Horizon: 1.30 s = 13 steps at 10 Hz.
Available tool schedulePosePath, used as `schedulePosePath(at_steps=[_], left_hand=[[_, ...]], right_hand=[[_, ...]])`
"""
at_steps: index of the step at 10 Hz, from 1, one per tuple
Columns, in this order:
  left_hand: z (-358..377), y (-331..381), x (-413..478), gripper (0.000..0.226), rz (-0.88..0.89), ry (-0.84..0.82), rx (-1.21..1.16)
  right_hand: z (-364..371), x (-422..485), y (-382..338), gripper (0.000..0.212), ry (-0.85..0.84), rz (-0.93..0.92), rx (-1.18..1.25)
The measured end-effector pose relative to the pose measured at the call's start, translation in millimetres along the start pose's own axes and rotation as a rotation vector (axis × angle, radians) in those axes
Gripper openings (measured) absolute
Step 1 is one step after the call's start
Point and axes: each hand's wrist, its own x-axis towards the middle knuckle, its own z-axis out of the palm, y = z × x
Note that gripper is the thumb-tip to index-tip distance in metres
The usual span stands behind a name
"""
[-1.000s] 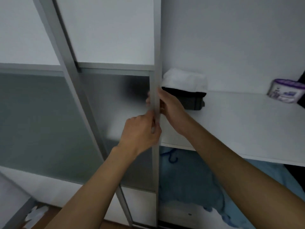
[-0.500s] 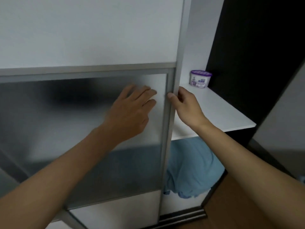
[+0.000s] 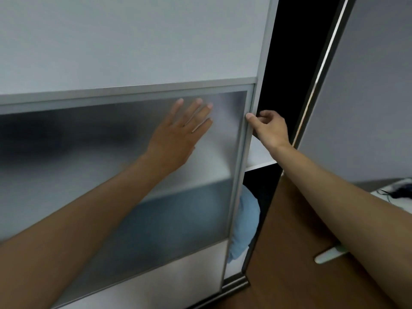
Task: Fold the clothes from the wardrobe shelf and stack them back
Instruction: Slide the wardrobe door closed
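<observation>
While both hands were on the sliding door, I read the step from my desk as running that door along its track. Most likely it was closing the wardrobe, since only a narrow gap stood open at its right edge. The door's frosted panel covered nearly the whole opening. Behind it a dark smudge sat at shelf height, and it may have been the clothes, though I could not tell through the frosting. In the gap a sliver of the white shelf showed, and below it a bundle of blue cloth. The left hand lay flat on the panel, fingers straight and slightly spread. The right hand pinched the door's metal edge rail, thumb on the front and fingers curled round behind. As I judged it, the next move called for a level sideways push from the left palm, with the right fingers slipping out of the gap before the edge met the dark side wall.
</observation>
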Motion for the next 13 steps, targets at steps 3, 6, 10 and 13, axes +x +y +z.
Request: schedulePosePath(at_steps=[3,6,10,13], left_hand=[[0,76,88,0.092,-0.052,-0.09,0.059],[-4,136,153,0.091,-0.138,-0.174,0.04],[-7,165,186,0.093,-0.161,-0.29,0.069],[-28,174,169,0.077,-0.188,-0.304,-0.145]], right_hand=[[-90,78,48,0.12,-0.046,0.115,-0.032],[-113,118,85,0.08,-0.195,0.141,-0.019],[-123,128,111,0.012,-0.173,0.099,0.06],[-125,70,98,0.066,-0.129,0.113,0.149]])
